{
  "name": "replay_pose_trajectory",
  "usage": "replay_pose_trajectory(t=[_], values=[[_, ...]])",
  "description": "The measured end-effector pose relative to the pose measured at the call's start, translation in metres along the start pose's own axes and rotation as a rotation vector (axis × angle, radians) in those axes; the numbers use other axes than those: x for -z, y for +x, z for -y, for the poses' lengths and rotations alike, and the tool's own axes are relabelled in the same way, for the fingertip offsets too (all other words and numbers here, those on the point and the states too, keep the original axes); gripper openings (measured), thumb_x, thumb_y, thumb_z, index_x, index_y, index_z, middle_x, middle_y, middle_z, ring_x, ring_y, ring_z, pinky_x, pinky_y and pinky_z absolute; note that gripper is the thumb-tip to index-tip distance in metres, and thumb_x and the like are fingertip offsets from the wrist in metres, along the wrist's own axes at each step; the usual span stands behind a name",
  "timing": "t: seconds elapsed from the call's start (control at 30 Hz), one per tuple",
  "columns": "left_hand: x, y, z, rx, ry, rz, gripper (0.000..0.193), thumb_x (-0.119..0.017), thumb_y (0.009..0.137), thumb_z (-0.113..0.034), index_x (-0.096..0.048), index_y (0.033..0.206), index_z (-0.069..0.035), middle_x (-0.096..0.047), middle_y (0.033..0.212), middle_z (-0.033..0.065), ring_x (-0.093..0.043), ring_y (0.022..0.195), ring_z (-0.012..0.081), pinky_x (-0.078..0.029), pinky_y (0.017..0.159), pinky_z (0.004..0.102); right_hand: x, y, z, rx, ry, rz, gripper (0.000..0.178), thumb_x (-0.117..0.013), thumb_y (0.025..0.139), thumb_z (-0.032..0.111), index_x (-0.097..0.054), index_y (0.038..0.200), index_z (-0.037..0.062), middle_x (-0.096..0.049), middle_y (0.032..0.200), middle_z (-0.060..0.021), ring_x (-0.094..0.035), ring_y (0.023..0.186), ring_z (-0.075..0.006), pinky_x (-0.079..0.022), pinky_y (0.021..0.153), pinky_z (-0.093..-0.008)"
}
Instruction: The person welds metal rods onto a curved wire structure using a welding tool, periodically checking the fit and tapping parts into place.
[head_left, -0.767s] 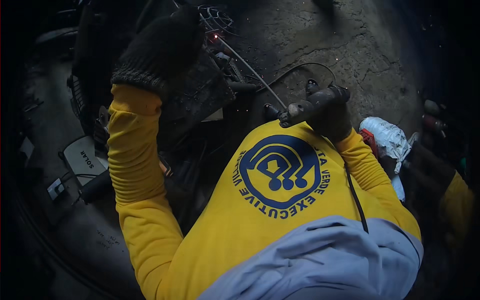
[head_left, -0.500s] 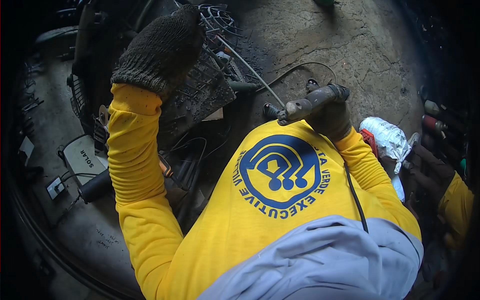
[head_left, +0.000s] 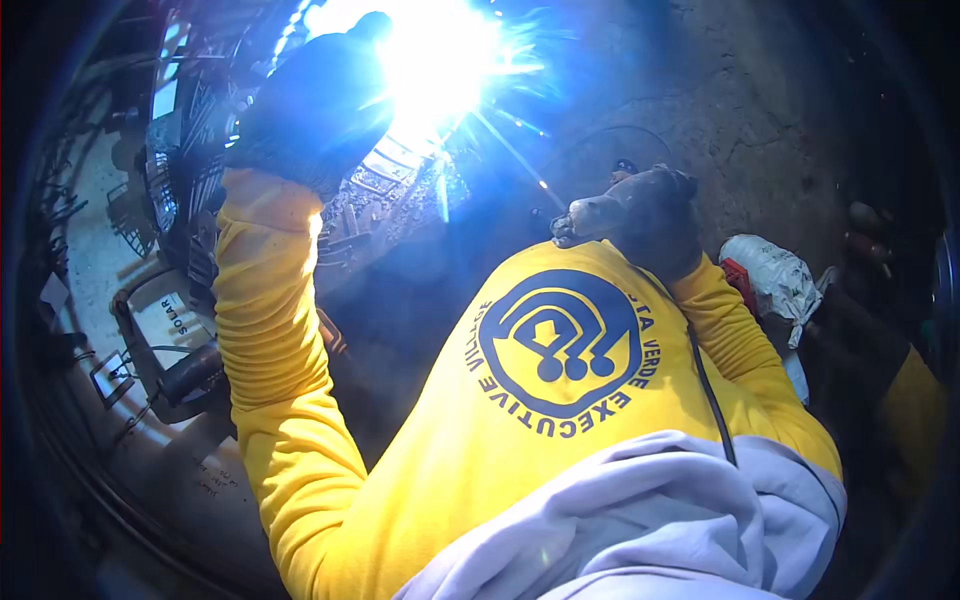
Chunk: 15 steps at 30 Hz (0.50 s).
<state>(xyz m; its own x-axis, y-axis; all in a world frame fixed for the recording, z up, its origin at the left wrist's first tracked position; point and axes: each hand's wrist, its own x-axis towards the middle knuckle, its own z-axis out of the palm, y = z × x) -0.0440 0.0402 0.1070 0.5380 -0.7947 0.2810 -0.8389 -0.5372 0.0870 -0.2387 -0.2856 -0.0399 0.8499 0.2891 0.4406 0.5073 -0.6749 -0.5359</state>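
Observation:
My gloved right hand (head_left: 665,235) is closed round a welding electrode holder (head_left: 590,214) in front of my chest. From its jaw a thin welding rod (head_left: 515,157) runs up and left into a blinding white-blue arc (head_left: 435,55). Close beside that glare, on its left, is my left hand (head_left: 300,125) in a dark knitted glove, its fingers curled; whatever they hold is lost in the light. Below the arc, part of a dark metal work surface (head_left: 400,185) shows, strewn with bits. The metalwork at the rod's tip is washed out.
A pale box-shaped machine (head_left: 165,325) with cables stands on the left. At the right lies a white sack (head_left: 775,275) with a red object beside it. Farther right is another person's yellow clothing (head_left: 915,420), dim. A black cable (head_left: 712,395) runs along my right side.
A bright arc with sparks has flared up at the rod's far end, lighting the left side and darkening the right. Both hands stay in nearly the same places.

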Motion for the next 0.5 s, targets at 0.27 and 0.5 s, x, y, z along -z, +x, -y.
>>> replay_pose_trajectory(t=[0.27, 0.5], values=[[0.003, 0.010, 0.004, -0.100, 0.304, 0.107, 0.031, -0.061, 0.091, -0.012, -0.060, 0.121, -0.004, -0.066, 0.097, 0.0105, -0.066, 0.082, 0.0258, -0.056, 0.075, 0.0367, 0.007, -0.008, 0.005, 0.091, -0.367, 0.061, 0.046, -0.067, 0.089, 0.042, -0.068, 0.112, 0.0019, -0.059, 0.066, -0.0006, -0.056, 0.058, -0.0207, -0.044, 0.070, -0.0407], [-0.002, 0.013, 0.004, -0.094, 0.301, 0.103, 0.033, -0.060, 0.094, -0.014, -0.057, 0.124, -0.002, -0.069, 0.093, 0.0119, -0.068, 0.077, 0.0298, -0.057, 0.069, 0.0391, 0.000, -0.010, -0.006, 0.093, -0.215, 0.038, 0.023, -0.071, 0.082, 0.029, -0.069, 0.096, 0.0115, -0.058, 0.066, -0.0043, -0.056, 0.060, -0.0250, -0.041, 0.064, -0.0417]])
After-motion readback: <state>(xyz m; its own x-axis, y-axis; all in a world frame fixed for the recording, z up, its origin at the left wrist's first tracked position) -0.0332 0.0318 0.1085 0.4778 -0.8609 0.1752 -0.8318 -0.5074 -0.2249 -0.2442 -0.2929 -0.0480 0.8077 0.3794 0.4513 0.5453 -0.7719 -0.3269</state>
